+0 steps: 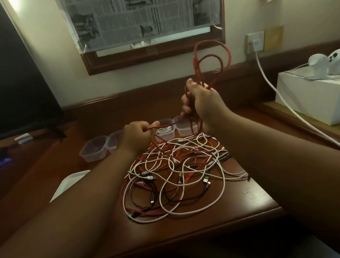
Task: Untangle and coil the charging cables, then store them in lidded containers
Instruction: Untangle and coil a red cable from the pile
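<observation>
a dim room with a cream wall, a wood-framed window (153, 26) papered over with newspaper, and a dark wooden tabletop (242, 200) running up to a raised back edge. at the middle of the tabletop lies a tangle of cables (181, 174), white, red and black strands looped over one another, reaching close to the right edge. the right hand (200, 102) is raised above the far side of the tangle, fingers curled tight around a red cable (210, 58) whose loops stand up above the fist. the same cable runs down to the left hand (137, 134), which pinches a length of it between thumb and fingers just over the tangle's far edge. along the back edge sit clear plastic containers (94, 148) in a row, without lids; one behind the hands holds a coiled white cable. a white lid (67, 184) lies near the left edge. a white box (315, 95) sits beyond the right edge, and a white lead (280, 95) trails from a wall socket (256, 42).
</observation>
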The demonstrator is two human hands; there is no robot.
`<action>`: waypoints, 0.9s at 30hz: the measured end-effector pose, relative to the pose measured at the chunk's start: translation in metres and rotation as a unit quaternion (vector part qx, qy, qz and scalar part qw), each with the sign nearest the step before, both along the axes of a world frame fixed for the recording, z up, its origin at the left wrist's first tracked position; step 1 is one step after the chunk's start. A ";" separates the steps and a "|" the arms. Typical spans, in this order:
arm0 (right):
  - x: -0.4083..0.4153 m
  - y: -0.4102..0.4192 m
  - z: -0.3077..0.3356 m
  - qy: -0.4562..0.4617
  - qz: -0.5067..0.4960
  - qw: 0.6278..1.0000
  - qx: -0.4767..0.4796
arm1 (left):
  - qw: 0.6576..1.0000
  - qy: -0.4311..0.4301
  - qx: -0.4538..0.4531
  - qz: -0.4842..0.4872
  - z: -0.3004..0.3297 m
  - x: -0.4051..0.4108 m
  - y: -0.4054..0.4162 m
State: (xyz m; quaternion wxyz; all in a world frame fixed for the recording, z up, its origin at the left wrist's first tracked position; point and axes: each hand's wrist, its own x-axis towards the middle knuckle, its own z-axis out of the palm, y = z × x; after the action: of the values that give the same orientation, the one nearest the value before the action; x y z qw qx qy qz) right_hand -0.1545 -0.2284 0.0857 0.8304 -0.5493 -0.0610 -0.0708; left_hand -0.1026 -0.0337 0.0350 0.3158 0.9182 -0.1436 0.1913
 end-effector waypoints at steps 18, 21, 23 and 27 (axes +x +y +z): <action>-0.018 0.012 -0.005 -0.076 0.022 0.909 -0.409 | 0.953 0.122 -0.269 -0.065 0.070 -0.032 -0.044; -0.022 0.011 -0.002 -0.078 -0.002 0.933 -0.352 | 0.950 0.114 -0.281 -0.080 0.066 -0.036 -0.039; -0.023 0.010 0.000 -0.078 -0.005 0.939 -0.334 | 0.947 0.126 -0.282 -0.088 0.063 -0.036 -0.034; -0.028 0.008 0.006 -0.055 -0.009 0.946 -0.319 | 0.948 0.128 -0.286 -0.064 0.062 -0.037 -0.030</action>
State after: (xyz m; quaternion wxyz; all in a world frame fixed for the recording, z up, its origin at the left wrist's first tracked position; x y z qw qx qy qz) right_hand -0.1821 -0.2200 0.0919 0.6066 -0.7812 -0.1204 -0.0853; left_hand -0.1394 -0.0641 0.0971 0.5922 0.7952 -0.0993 0.0843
